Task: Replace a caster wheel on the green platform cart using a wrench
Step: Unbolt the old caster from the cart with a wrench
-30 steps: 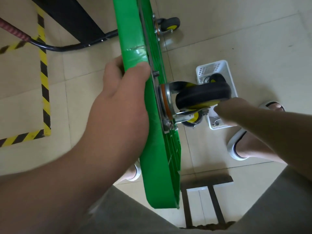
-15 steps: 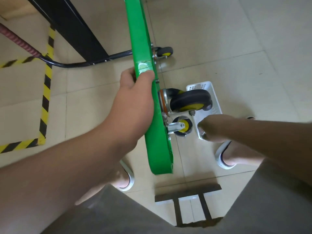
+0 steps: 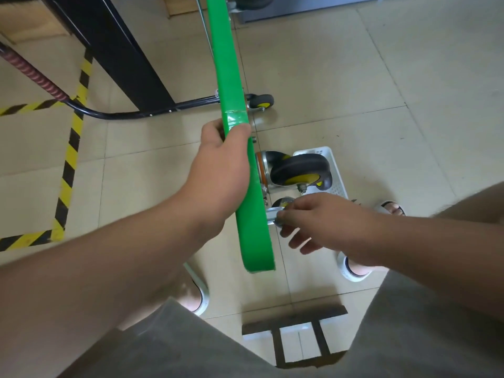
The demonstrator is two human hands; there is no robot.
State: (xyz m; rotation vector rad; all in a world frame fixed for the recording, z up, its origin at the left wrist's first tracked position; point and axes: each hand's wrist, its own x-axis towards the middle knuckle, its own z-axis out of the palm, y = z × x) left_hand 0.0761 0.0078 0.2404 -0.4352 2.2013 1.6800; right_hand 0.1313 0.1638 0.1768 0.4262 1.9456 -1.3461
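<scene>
I hold the green platform cart (image 3: pixel 231 77) standing on its long edge; my left hand (image 3: pixel 223 170) is clamped over its upper rim. The cart's near end stops just before my feet. From its underside a large caster wheel (image 3: pixel 300 167) sticks out to the right, and a white basket (image 3: pixel 338 181) is on the floor just behind it. My right hand (image 3: pixel 313 222) is apart from the left, its fingertips at the metal bracket of a smaller caster (image 3: pixel 281 204) below; whether they pinch it I cannot tell. To the far right the tile floor (image 3: pixel 409 77) gives room; on the left are the black handle (image 3: pixel 136 114) and striped tape (image 3: pixel 68 165).
</scene>
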